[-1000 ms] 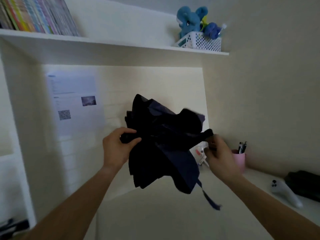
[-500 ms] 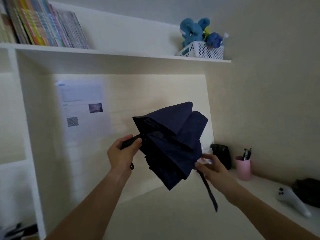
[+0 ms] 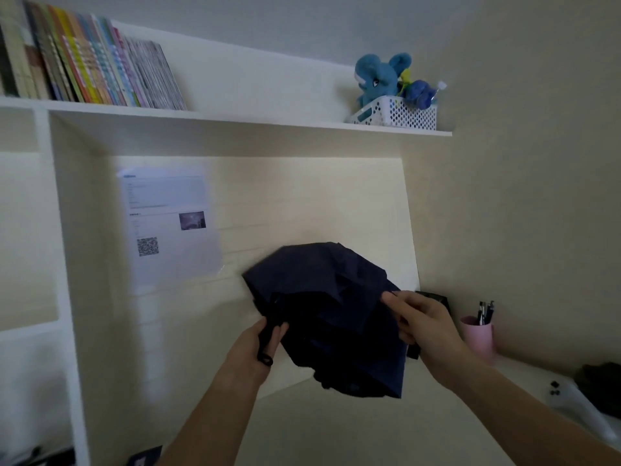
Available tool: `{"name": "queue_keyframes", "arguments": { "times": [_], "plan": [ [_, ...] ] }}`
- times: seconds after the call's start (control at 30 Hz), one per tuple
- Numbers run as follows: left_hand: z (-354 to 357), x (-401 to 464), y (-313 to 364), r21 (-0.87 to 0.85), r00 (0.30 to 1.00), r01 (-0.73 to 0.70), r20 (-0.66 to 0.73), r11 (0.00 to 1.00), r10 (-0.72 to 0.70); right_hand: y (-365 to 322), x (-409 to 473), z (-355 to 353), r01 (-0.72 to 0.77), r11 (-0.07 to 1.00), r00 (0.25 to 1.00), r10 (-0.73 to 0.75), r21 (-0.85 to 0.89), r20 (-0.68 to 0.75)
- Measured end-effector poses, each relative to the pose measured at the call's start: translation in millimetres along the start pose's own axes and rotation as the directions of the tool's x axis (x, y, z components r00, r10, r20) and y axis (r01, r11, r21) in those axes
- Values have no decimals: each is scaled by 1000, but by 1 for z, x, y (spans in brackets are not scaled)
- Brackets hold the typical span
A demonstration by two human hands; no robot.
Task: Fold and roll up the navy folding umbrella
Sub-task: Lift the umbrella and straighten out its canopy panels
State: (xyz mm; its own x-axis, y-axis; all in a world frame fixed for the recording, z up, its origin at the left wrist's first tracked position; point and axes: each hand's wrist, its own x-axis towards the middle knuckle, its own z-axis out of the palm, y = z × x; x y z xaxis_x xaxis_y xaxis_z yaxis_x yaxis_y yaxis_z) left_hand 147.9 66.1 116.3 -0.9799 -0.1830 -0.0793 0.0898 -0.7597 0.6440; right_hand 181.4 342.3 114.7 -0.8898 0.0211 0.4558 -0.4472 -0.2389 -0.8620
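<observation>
The navy folding umbrella (image 3: 331,317) hangs in the air above the desk, its canopy collapsed into loose, bunched folds. My left hand (image 3: 255,344) is closed round the black handle at the umbrella's lower left, with the wrist loop dangling below my fingers. My right hand (image 3: 425,322) pinches the canopy fabric at its right edge, fingers curled into the cloth. The shaft and ribs are hidden under the fabric.
A white desk (image 3: 336,432) lies below. A pink pen cup (image 3: 477,338) and a small black box (image 3: 437,297) stand at the back right, a white controller (image 3: 571,398) further right. A shelf (image 3: 235,117) above holds books and a basket with a blue plush toy (image 3: 379,79).
The canopy has swung round and dropped lower, now bunched more tightly. My right hand rose from the dangling strap at the lower edge to grip the fabric on the right side.
</observation>
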Motion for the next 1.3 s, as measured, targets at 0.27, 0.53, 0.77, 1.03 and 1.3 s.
{"name": "queue_keyframes", "arguments": {
  "times": [0.27,0.53,0.77,1.03,1.3],
  "plan": [
    [-13,-4,-3,24,996,-20,83,999,18,8,-10,2,57,993,998,-61,-104,-33],
    [-32,-3,-8,42,979,-89,186,995,80,18,-11,24,-15,988,1000,17,-151,14],
    [-48,0,-7,52,978,-161,144,986,152,22,-15,44,246,911,952,-290,-330,-92],
    [-66,15,4,68,976,-205,91,976,199,37,-23,28,491,441,797,-576,-751,184],
    [-91,62,6,277,998,-31,-44,960,44,32,23,37,474,426,847,-460,-771,266]
  ]
}}
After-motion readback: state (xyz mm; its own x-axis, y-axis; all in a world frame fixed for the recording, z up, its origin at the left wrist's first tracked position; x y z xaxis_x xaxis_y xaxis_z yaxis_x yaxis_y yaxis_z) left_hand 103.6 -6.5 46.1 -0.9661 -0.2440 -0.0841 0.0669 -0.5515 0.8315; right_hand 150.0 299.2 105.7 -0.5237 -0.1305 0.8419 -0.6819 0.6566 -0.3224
